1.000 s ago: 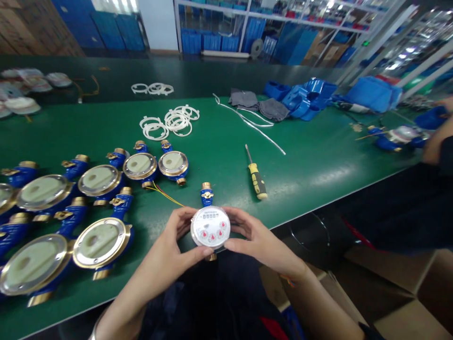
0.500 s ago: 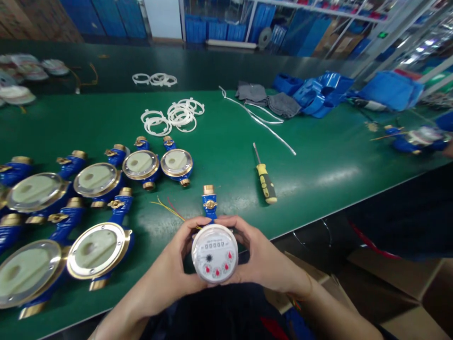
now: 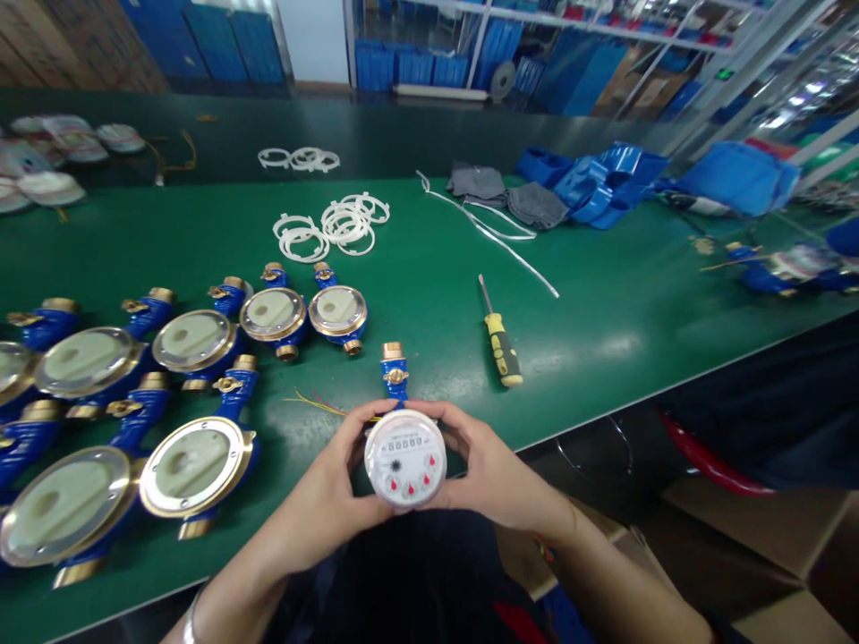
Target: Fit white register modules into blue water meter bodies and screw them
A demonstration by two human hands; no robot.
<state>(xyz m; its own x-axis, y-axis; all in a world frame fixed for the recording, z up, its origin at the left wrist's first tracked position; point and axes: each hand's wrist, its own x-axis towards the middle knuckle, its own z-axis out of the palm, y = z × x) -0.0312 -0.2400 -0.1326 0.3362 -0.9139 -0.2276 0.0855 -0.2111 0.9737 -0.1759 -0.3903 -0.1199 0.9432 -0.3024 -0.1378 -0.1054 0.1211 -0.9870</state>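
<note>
Head view: left hand [image 3: 327, 499] and right hand [image 3: 495, 478] clasp a dial [image 3: 406, 458].

left: meter bodies [image 3: 194, 465] block | right: bare bench [image 3: 453, 358] between dial [image 3: 406, 458] and screwdriver [image 3: 500, 345] passable | ahead: white rings [image 3: 345, 224]

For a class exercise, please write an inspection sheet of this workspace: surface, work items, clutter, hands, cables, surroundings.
Surface: green tabletop, reflecting light at right.
Work items: white dial with red pointers, near a blue body with brass fittings; whether seated, cannot tell. Similar blue-and-brass bodies at left.
Clutter: yellow-and-black screwdriver, white rings, grey cloths, white strap.
Hands: left hand and right hand hold the dial from opposite sides.
Cables: thin wires beside the left hand; ends unclear.
Surroundings: shelving behind; open cardboard box below the table's edge, right.
</note>
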